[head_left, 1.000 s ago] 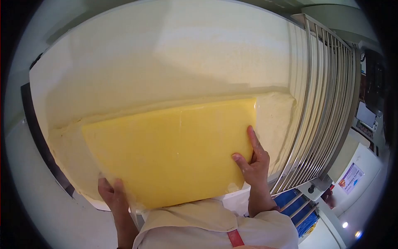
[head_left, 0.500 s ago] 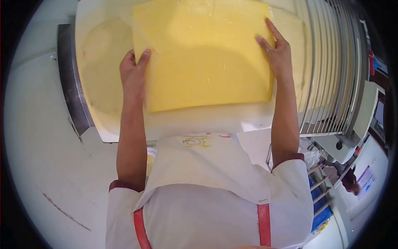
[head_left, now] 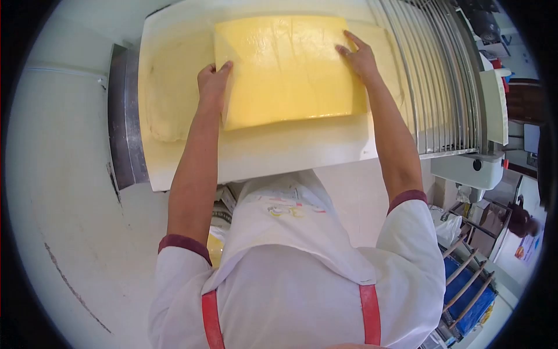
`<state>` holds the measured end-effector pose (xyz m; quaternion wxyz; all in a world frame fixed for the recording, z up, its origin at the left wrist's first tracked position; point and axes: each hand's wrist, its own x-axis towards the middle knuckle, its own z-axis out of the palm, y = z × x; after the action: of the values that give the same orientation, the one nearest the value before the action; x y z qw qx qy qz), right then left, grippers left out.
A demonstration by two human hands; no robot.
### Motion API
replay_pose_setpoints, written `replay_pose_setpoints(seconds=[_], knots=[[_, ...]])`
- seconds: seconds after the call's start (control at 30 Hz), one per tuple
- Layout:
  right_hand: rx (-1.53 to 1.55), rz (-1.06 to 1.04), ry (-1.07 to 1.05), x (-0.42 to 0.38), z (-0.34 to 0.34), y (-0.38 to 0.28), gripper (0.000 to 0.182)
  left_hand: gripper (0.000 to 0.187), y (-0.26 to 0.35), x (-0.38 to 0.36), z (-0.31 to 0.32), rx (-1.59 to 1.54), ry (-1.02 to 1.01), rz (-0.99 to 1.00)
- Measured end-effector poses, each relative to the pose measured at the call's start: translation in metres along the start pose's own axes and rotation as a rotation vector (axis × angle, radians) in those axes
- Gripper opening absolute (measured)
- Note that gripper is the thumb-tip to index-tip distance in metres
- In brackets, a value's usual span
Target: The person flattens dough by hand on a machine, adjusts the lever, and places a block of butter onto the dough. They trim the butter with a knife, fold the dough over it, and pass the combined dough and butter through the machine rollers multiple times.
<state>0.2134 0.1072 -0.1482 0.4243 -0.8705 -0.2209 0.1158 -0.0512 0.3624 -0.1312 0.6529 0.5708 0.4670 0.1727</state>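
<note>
A broad yellow slab (head_left: 290,70), glossy and faintly wrinkled like a sheet of butter, is held level between my two hands. At its left edge my left hand (head_left: 215,84) pinches it, thumb on top and the other fingers curled partly out of sight. My right hand (head_left: 358,57) grips the right edge near the far corner, with thumb and forefinger lying along the top. Beneath the slab a wider, paler sheet of dough (head_left: 174,87) is spread on the white work surface (head_left: 267,154), showing at both sides.
To the right, a metal bar guard (head_left: 430,75) stands over the surface, with a pale machine housing (head_left: 468,173) beside it. A dark metal end piece (head_left: 125,116) borders the left side. Lower right are a blue-lined rack (head_left: 468,291) and, farther off, a person (head_left: 521,220).
The view has shifted and tilted, so the slab and both hands appear smaller. The slab's surface now shows more gloss and wrinkles. Both hands keep their hold on its edges.
</note>
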Motion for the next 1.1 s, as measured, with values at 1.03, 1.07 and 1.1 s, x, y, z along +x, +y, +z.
replay_pose_setpoints(seconds=[1.03, 1.07, 1.1], knots=[[-0.707, -0.474, -0.012, -0.058, 0.043, -0.041, 0.062, 0.062, -0.013, -0.049, 0.121, 1.379, -0.126, 0.871], [-0.667, -0.484, -0.017, -0.061, 0.043, -0.037, 0.06, 0.062, -0.014, -0.049, 0.118, 1.367, -0.132, 0.868], [-0.628, -0.492, -0.022, -0.063, 0.042, -0.033, 0.059, 0.062, -0.014, -0.047, 0.116, 1.354, -0.142, 0.866]])
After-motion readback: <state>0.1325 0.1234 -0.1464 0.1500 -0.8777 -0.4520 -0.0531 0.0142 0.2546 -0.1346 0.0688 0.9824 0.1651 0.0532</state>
